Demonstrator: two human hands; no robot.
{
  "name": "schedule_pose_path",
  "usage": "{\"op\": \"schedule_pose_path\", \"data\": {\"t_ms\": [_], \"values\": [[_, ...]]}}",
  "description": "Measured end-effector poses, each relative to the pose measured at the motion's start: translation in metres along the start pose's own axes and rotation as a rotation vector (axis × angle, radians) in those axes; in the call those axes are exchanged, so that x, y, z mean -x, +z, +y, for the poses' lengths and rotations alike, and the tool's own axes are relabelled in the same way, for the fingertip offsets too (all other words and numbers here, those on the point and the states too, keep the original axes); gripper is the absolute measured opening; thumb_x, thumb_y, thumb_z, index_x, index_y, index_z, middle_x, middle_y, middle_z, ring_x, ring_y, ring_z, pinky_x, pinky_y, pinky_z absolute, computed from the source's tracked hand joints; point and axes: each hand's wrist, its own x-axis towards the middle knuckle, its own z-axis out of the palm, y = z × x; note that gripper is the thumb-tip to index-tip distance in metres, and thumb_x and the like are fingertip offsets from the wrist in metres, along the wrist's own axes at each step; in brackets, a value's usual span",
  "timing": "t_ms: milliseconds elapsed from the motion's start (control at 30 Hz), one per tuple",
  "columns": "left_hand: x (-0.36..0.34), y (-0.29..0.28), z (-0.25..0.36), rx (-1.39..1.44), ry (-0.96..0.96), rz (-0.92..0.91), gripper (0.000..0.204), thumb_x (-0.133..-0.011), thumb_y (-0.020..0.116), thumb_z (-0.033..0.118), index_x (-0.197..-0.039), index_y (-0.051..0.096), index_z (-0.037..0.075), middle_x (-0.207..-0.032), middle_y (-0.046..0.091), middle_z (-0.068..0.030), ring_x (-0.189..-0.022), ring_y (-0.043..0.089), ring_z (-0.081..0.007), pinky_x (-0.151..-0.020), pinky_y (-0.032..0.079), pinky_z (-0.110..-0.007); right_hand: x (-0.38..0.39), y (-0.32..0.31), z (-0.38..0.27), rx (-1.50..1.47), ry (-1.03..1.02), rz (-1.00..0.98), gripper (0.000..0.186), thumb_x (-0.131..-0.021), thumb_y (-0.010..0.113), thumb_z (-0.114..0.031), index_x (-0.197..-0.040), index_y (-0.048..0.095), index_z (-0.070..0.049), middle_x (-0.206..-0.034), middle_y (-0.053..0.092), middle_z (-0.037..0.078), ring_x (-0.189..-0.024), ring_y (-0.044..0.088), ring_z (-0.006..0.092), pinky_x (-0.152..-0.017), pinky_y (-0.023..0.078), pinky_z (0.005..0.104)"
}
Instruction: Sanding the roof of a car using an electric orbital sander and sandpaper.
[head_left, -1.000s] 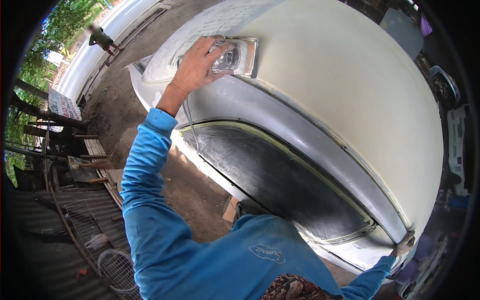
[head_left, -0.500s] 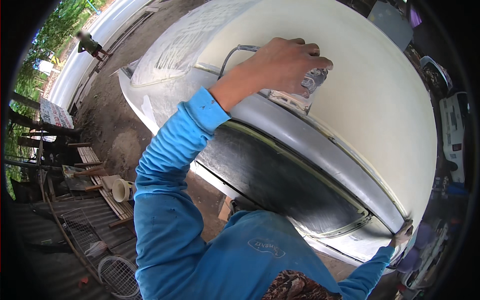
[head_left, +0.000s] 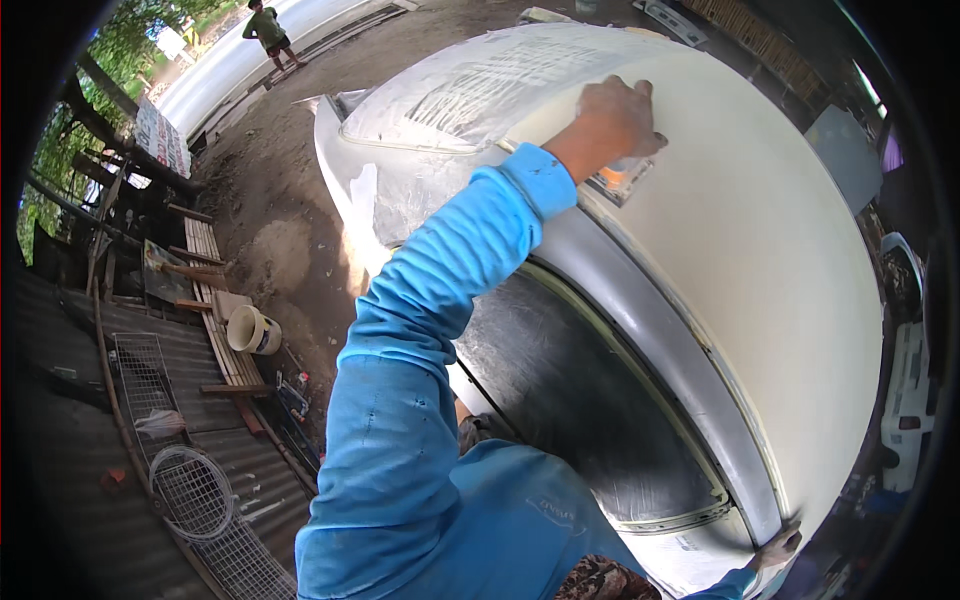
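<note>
My left hand (head_left: 615, 120) is closed over a dusty power sander (head_left: 622, 183). The sander's flat pad lies on the pale cream roof (head_left: 760, 250) of a car, close to the roof's near side edge. Most of the tool is hidden beneath my palm; an orange patch and part of the pad show. Lower right, my right hand (head_left: 778, 547) grips the roof edge by the end of the grey side rail (head_left: 650, 305). Below that rail is a dark, dusty side window (head_left: 590, 400). Scuffed whitish streaks mark the windshield (head_left: 480, 85) at the far end.
Left of the car are a white bucket (head_left: 253, 330), wooden slats (head_left: 212, 300), a wire rack (head_left: 195, 495) and corrugated sheets (head_left: 60, 390). A person (head_left: 268, 38) stands by the road at the far left. A loose white bumper (head_left: 908, 410) leans at the right.
My left hand has slid the sander farther along the roof edge toward the windshield. The view has shifted with my head. My right hand still holds the roof edge.
</note>
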Motion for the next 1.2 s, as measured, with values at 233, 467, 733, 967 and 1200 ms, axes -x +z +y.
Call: {"op": "schedule_pose_path", "data": {"t_ms": [233, 467, 733, 967, 1200], "values": [[-0.015, 0.027, 0.077, 0.214, 0.257, -0.132, 0.065, -0.095, 0.045, 0.046, -0.137, 0.046, -0.003, -0.129, 0.06, -0.0188, -0.12, 0.058, -0.04, -0.098, 0.048, -0.05, 0.03, 0.025, -0.358, -0.599, -0.445, -0.357, 0.045, -0.099, 0.057, -0.011, -0.14, 0.046, 0.003, -0.136, 0.053, 0.017, -0.127, 0.051, 0.0263, -0.107, 0.041, 0.0372], [0.027, 0.043, 0.127, 1.307, 0.308, -0.215, 0.052, -0.102, 0.047, 0.036, -0.129, 0.051, -0.008, -0.129, 0.056, -0.02, -0.112, 0.061, -0.0403, -0.091, 0.053, -0.041, 0.053, 0.051, -0.548, -0.815, -0.242, -1.002, 0.08, -0.094, 0.063, -0.043, -0.155, 0.024, -0.01, -0.141, 0.047, 0.023, -0.115, 0.059, 0.0303, -0.093, 0.05, 0.039], [0.164, 0.068, 0.147, 1.465, 0.494, 0.314, 0.029, -0.096, 0.055, 0.011, -0.122, 0.058, -0.002, -0.105, 0.067, -0.0237, -0.099, 0.066, -0.0366, -0.085, 0.05, -0.04, 0.022, 0.11, -0.584, -0.38, -0.587, -1.013, 0.077, -0.077, 0.07, -0.029, -0.144, 0.039, -0.007, -0.115, 0.065, 0.018, -0.106, 0.064, 0.0298, -0.097, 0.049, 0.0368], [0.185, 0.112, 0.026, 1.255, 0.054, 0.767, 0.014, -0.087, 0.063, -0.003, -0.099, 0.068, 0.001, -0.093, 0.071, -0.0111, -0.079, 0.065, -0.0202, -0.072, 0.051, -0.031, 0.081, 0.114, -0.643, -0.395, -0.885, -0.993, 0.072, -0.063, 0.066, -0.007, -0.133, 0.054, -0.006, -0.114, 0.06, 0.019, -0.111, 0.061, 0.0328, -0.1, 0.047, 0.0379], [0.165, 0.16, -0.071, 0.964, -0.223, 0.996, 0.011, -0.086, 0.066, 0.002, -0.097, 0.067, 0.002, -0.095, 0.065, -0.013, -0.081, 0.057, -0.0269, -0.071, 0.048, -0.035, 0.136, 0.13, -0.726, -0.245, -1.302, -0.841, 0.065, -0.065, 0.07, -0.018, -0.129, 0.059, -0.01, -0.106, 0.061, 0.015, -0.099, 0.063, 0.0348, -0.089, 0.052, 0.0406]]}}
